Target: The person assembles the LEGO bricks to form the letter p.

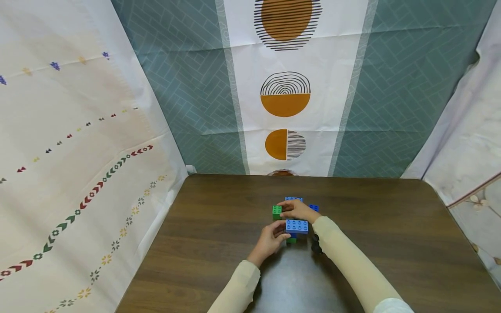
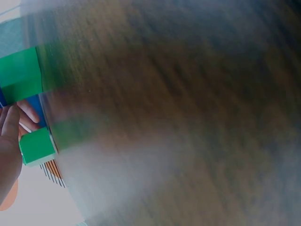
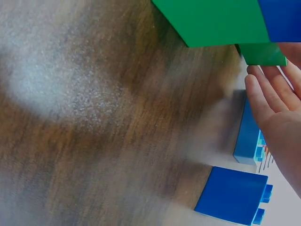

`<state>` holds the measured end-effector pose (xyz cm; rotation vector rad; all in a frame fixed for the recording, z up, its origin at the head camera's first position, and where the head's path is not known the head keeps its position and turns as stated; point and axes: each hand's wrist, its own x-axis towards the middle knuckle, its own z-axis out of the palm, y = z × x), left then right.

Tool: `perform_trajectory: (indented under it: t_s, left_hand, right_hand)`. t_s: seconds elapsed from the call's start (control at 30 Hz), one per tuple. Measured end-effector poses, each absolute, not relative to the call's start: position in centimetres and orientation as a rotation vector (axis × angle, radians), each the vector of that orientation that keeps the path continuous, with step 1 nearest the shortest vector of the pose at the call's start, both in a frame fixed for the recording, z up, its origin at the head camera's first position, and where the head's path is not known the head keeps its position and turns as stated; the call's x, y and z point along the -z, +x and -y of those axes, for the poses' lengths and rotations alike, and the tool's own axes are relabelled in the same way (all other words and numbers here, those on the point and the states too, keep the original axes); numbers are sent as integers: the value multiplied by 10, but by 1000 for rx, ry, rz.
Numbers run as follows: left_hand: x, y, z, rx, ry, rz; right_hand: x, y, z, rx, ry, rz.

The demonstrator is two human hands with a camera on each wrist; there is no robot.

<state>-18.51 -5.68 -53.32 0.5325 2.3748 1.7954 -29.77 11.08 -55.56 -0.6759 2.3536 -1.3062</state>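
So far: blue brick sits on small green one, my left hand grips it.
Right hand: fingers straight, reaching to green brick.
Left to stack: far blue bricks.

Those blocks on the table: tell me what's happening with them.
A person is working with toy bricks on a dark wooden table. The left hand holds a small stack with a blue brick on top. The right hand reaches over it towards a green brick. More blue bricks lie just behind the hands.
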Motion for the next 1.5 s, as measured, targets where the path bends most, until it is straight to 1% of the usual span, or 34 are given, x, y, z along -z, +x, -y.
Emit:
perform_trajectory:
  t_s: [0.3,0.53,0.6,0.7,0.83,1.0,1.5]
  left_hand:
    - [536,-188,57,-1811,557,-2381]
    - [566,-199,57,-1759,507,-2422]
    - [569,-199,57,-1747,500,-2429]
    - [566,-198,57,-1769,516,-2415]
    - [549,-192,57,-1805,546,-2385]
    - [534,-187,58,-1824,547,-2362]
    - [536,-185,57,-1829,554,-2365]
  right_hand:
    - [548,-296,-109,1327,-685,-2354]
    - [542,-295,-113,1349,-670,-2357]
    - [540,-295,-115,1354,-657,-2371]
    - [536,-295,-118,1365,-625,-2385]
    - [532,-293,-123,1353,-617,-2411]
    - [528,-291,-129,1377,-666,-2412]
    - [516,-278,-150,1487,-715,-2386]
